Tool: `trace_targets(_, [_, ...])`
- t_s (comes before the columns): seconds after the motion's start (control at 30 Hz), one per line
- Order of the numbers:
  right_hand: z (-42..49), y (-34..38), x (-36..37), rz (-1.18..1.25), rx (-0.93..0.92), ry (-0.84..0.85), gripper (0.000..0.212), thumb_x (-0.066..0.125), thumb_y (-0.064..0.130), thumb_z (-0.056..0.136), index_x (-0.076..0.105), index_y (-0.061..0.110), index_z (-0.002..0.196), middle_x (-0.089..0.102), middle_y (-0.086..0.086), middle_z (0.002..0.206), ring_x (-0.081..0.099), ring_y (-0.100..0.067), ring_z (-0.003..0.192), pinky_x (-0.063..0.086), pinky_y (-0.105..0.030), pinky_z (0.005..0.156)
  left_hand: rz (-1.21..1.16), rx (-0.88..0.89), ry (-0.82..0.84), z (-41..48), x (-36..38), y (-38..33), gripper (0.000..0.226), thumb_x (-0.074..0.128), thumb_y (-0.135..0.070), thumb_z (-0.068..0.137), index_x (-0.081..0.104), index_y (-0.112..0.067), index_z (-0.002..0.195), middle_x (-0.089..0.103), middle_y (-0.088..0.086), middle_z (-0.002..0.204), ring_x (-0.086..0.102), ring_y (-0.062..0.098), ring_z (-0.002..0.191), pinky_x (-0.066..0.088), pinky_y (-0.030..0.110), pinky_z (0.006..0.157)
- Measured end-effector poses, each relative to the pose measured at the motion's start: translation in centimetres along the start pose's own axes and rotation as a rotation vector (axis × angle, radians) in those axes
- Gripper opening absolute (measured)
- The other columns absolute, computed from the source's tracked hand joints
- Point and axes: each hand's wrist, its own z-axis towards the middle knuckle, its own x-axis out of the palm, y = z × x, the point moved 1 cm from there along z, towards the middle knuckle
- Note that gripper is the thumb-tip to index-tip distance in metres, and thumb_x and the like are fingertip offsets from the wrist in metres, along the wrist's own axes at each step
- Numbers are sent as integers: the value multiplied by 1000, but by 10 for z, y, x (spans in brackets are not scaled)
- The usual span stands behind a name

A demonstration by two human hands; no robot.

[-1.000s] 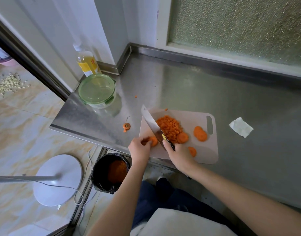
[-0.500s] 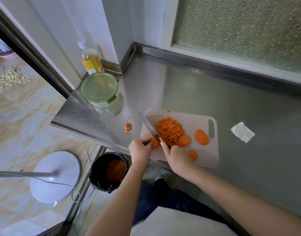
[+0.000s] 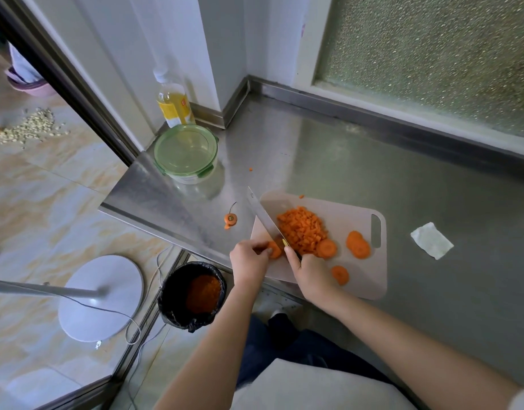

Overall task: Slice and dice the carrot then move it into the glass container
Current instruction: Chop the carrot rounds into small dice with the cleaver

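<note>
The grip of the right hand (image 3: 309, 273) is closed round the dark handle of a long steel kitchen knife (image 3: 263, 216) near the lower middle of the frame. The blade is slanted up and to the left, with its edge down on the left end of the pale beige plastic cutting board (image 3: 358, 282). The grip of the left hand (image 3: 248, 261) is curled, and a short orange carrot piece (image 3: 275, 250) is held under its fingertips just left of the blade, at the board's lower left corner.

A heap of diced orange carrot (image 3: 302, 229) is piled on the board just right of the blade. Round carrot slices (image 3: 357, 244) are spread further right: one touching the heap, an overlapped pair near the handle slot, and one lower down beside the right wrist.

The round glass container with a green lid (image 3: 186, 149) is seen up and left of the board, well apart from it, on the stainless steel table (image 3: 373, 161), with its lid on. A cut carrot top with a thin stem (image 3: 230, 218) lies on the table between container and board. A yellow-labelled oil bottle (image 3: 173, 105) stands behind the container. A crumpled white paper tissue (image 3: 431, 244) lies to the right of the board. A black-lined bin holding orange peelings (image 3: 192, 294) is seen on the floor at lower left.
</note>
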Motion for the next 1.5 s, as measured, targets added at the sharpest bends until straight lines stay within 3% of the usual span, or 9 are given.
trace_targets(0.17, [4,-6,6,-64,-65,-154,64,30,47,99,64,0,69,68,-15,74,65,-26,71,44,-27,57,3,2,28,2,-1,2,20,69,-14,83,73,-11,102,70,2,103,57,8,88,42,16,78])
trace_targets(0.47, [5,-11,2,71,0,-49,65,30,53,97,63,-4,94,65,-21,88,62,-34,86,43,-28,70,23,9,48,3,-2,2,20,70,-18,82,73,-12,101,71,2,102,58,9,86,44,18,78])
trace_targets(0.6, [6,-2,3,-45,-37,-167,67,29,48,99,66,-3,77,69,-17,80,66,-28,79,41,-25,62,27,-10,57,4,-4,1,22,71,-17,82,72,-12,103,70,2,104,57,8,87,43,18,78])
trace_targets(0.77, [1,-2,0,7,-22,-141,63,28,47,99,63,-3,82,67,-18,83,64,-30,84,37,-26,62,36,-24,83,5,-6,-1,24,71,-18,82,71,-12,105,69,1,106,54,8,87,40,16,76])
trace_targets(0.87, [-3,2,-3,66,10,-112,60,29,49,98,51,9,60,60,-10,69,64,-30,80,34,-26,57,20,-18,85,5,-7,-1,23,71,-16,81,72,-11,103,69,1,102,56,7,86,39,13,74])
trace_targets(1.03, [-9,4,-3,3,-24,-88,61,30,45,100,64,-4,96,67,-20,88,64,-32,87,39,-26,64,-14,-13,83,5,-8,-1,17,70,-13,81,74,-12,98,72,2,99,56,6,82,40,14,72])
trace_targets(1.17, [-8,2,2,-26,-2,-165,64,30,50,97,63,2,70,67,-15,75,63,-25,72,39,-25,60,-7,-15,79,6,-7,1,20,73,-17,79,74,-11,98,72,2,99,56,6,82,40,13,72])
trace_targets(1.4, [-13,4,-1,-4,43,-92,59,31,46,99,50,11,55,50,2,54,49,-9,54,30,-12,47,-10,-20,104,7,-8,1,19,71,-16,81,73,-11,99,70,1,98,59,9,87,41,12,71])
trace_targets(1.5, [-13,5,-1,-16,38,-85,59,31,45,100,50,9,57,54,-1,58,53,-14,58,31,-14,47,4,-5,104,6,-10,-2,17,71,-16,82,74,-12,98,71,1,99,56,7,83,41,14,73])
